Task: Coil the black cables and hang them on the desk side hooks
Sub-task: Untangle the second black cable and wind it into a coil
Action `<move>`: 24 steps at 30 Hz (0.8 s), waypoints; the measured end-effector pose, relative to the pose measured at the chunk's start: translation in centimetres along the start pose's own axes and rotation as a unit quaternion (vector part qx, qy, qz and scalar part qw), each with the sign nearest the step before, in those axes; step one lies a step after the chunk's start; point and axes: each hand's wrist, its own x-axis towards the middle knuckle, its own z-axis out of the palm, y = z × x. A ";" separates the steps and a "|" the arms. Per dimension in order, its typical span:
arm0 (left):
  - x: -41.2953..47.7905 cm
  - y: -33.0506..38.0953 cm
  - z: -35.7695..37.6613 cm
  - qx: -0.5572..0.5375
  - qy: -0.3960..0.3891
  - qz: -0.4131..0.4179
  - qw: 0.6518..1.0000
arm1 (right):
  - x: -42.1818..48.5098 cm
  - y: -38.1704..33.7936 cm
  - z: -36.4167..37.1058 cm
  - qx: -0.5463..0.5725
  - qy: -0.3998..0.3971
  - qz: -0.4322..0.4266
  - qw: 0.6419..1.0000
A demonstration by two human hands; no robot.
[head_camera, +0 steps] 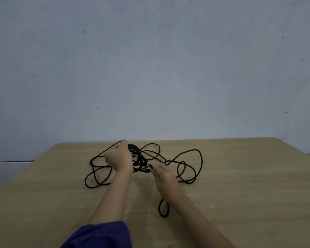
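Note:
Black cables (195,151) lie in loose, tangled loops across the far middle of the wooden desk (249,185). My left hand (119,157) grips a bunch of coiled turns (138,158) at the centre of the tangle, thumb up at the far side. My right hand (164,173) is beside the bunch, fingers stretched toward a cable end near the coil; the hand is blurred, so contact is unclear. One small loop (164,209) shows under my right forearm. No hooks are visible.
A plain grey wall (150,68) rises right behind the desk's far edge. The desk's left edge runs diagonally at the left, with floor beyond it. A blue sleeve (100,235) covers my left upper arm at the bottom.

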 end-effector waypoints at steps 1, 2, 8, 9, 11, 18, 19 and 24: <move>0.1 0.0 0.0 -0.011 -0.005 -0.007 1.000 | 0.0 0.2 0.6 -0.011 -0.013 -0.010 1.000; 0.0 0.0 0.0 -0.008 -0.012 0.002 1.000 | -0.1 0.1 0.7 -0.028 -0.041 -0.016 0.999; -0.3 0.2 0.3 0.068 -0.060 0.154 0.984 | 2.4 -3.5 -3.9 0.051 -0.035 0.112 0.992; -0.5 0.3 0.4 0.074 -0.080 0.182 0.977 | 2.9 -4.2 -4.7 0.091 -0.015 0.106 0.990; -1.2 0.7 0.9 0.081 -0.120 0.228 0.963 | 3.7 -5.5 -5.8 0.155 -0.048 0.090 0.983; -2.3 1.9 1.3 -0.030 -0.199 0.125 0.972 | 4.6 -5.3 -4.6 0.239 -0.035 0.089 0.966; -2.3 2.1 1.3 -0.043 -0.202 0.108 0.972 | 4.6 -5.2 -4.2 0.233 -0.015 0.090 0.968; -3.1 2.5 1.4 -0.002 -0.167 0.108 0.980 | 4.9 -5.4 -3.7 0.119 0.030 0.075 0.990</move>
